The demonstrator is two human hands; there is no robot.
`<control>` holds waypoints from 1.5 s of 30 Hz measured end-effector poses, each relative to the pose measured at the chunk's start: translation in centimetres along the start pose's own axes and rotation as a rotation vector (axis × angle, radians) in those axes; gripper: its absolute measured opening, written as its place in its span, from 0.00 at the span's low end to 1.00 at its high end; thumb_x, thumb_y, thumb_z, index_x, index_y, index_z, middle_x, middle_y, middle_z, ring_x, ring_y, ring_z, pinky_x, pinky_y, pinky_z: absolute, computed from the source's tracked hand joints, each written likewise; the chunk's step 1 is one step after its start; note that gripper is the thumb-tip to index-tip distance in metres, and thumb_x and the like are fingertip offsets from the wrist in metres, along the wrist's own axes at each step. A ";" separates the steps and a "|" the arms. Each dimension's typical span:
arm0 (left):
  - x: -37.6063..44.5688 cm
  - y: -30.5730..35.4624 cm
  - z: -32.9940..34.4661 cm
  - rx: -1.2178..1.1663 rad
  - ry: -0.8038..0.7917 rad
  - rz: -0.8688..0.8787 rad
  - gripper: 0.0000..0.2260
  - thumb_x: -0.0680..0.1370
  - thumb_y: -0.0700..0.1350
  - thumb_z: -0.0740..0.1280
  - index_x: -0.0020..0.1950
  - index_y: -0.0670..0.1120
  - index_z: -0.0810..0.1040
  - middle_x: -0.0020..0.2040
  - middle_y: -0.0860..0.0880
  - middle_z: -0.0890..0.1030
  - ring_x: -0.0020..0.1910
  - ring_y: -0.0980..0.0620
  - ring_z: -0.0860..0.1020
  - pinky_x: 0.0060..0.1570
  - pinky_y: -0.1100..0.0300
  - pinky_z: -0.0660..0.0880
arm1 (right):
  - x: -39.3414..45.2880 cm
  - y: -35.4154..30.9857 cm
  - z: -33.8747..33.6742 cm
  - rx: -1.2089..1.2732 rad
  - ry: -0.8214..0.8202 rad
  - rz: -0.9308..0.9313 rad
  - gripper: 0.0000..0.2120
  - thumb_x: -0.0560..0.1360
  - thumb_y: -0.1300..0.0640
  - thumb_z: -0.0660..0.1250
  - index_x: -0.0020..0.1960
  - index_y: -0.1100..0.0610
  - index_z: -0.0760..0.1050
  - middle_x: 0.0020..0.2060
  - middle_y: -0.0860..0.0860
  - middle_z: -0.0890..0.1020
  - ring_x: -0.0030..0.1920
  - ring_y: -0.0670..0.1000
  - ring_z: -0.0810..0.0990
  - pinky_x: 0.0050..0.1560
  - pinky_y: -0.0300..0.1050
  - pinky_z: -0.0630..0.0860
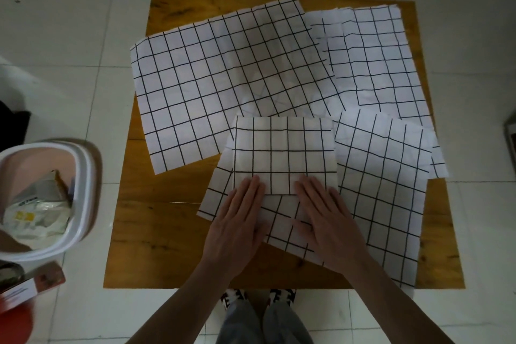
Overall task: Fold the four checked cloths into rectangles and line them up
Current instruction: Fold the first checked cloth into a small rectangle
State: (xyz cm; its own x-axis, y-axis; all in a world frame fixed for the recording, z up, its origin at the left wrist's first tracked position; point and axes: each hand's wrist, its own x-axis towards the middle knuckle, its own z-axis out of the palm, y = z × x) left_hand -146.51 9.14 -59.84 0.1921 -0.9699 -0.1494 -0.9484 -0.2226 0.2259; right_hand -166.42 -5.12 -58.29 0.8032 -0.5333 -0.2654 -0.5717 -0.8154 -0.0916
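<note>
1. Nearest to us, our two shoes (pixel 258 297) are standing on the white tiled floor (pixel 83 36), just at the near edge of the wooden table (pixel 156 246).
2. We are laying our left hand (pixel 237 220) flat, fingers straight and together, on the near edge of the folded cloth (pixel 282 151); it is gripping nothing.
3. We are pressing our right hand (pixel 325 220) flat in the same way beside it, fingers straight, nothing pinched, its fingertips resting on the folded cloth's near right corner.
4. We are seeing the folded cloth lying square to us at the table's middle, its near edge overlapping the near-right cloth (pixel 391 198) beneath both palms.
5. That near-right cloth is lying spread out and tilted, its right corner reaching almost to the table's near edge.
6. We are seeing the large left cloth (pixel 223 75) lying open and slanted, its left corner hanging just past the table's left edge.
7. We are seeing the far-right cloth (pixel 377 58) lying wrinkled along the table's right side, partly under its neighbours.
8. We are finding bare wood along the near left of the table and in a narrow strip at the far edge.
9. Beside the table on our left, a white bin (pixel 81 184) is holding crumpled wrappers.
</note>
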 end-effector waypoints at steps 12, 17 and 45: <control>0.1 1.0 -0.7 -0.034 -0.010 -0.050 0.33 0.87 0.62 0.44 0.85 0.42 0.51 0.86 0.44 0.50 0.85 0.46 0.48 0.80 0.47 0.54 | -1.6 3.0 0.0 0.038 0.030 0.115 0.36 0.85 0.34 0.42 0.85 0.57 0.50 0.85 0.53 0.51 0.84 0.53 0.50 0.81 0.60 0.57; 0.4 2.0 -1.9 -0.032 0.028 -0.007 0.31 0.87 0.61 0.47 0.85 0.43 0.51 0.86 0.44 0.51 0.85 0.46 0.49 0.81 0.45 0.58 | -1.6 1.5 -1.1 0.153 0.111 0.090 0.35 0.86 0.37 0.43 0.85 0.56 0.46 0.85 0.52 0.47 0.84 0.53 0.47 0.82 0.56 0.47; 0.9 1.4 -0.5 0.009 0.026 0.043 0.29 0.87 0.56 0.51 0.84 0.41 0.57 0.84 0.41 0.58 0.84 0.44 0.54 0.80 0.46 0.56 | -0.1 0.9 -2.0 0.613 0.455 0.515 0.23 0.83 0.58 0.66 0.76 0.55 0.68 0.70 0.55 0.70 0.68 0.53 0.72 0.66 0.50 0.76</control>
State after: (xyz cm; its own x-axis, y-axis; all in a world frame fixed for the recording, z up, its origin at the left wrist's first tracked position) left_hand -147.53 7.86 -59.17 0.1578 -0.9808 -0.1142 -0.9579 -0.1802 0.2233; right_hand -166.73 -6.28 -56.46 0.3386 -0.9407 -0.0231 -0.7613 -0.2594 -0.5942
